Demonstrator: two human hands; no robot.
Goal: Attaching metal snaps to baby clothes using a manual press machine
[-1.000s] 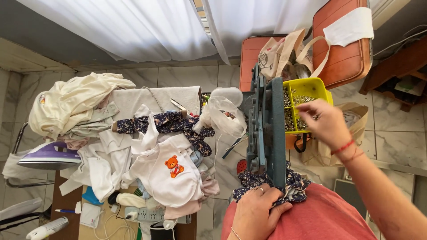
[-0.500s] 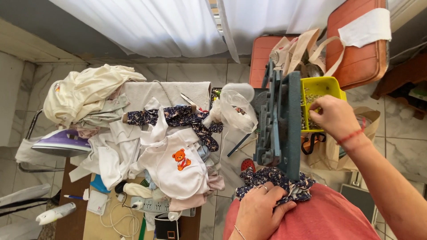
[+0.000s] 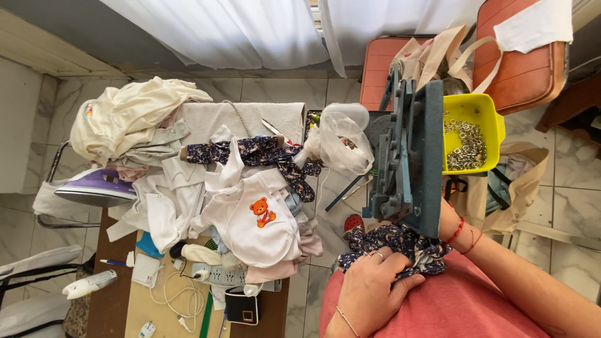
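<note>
Two hands, only one I can fully see. Far left lies a purple iron [image 3: 94,188] beside heaped pale garments [image 3: 125,119]. My left hand [image 3: 375,281] presses flat, fingers spread, on crumpled dark floral fabric [image 3: 400,247] in my lap under the grey-blue metal press [image 3: 410,156]. My right hand [image 3: 446,216] is mostly hidden behind the press; I cannot tell its grip. A yellow plastic tub [image 3: 494,125] holds small metal rings.

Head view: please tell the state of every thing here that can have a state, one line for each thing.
Left hand: resting on the dark floral cloth, holding it down.
Right hand: mostly hidden behind the press; grip cannot be told.
Dark floral cloth: bunched under the press.
Grey-blue press: upright.
Yellow tub: open, holding metal rings.
Iron: lying flat.
Bear garment: spread on the heap.
</note>
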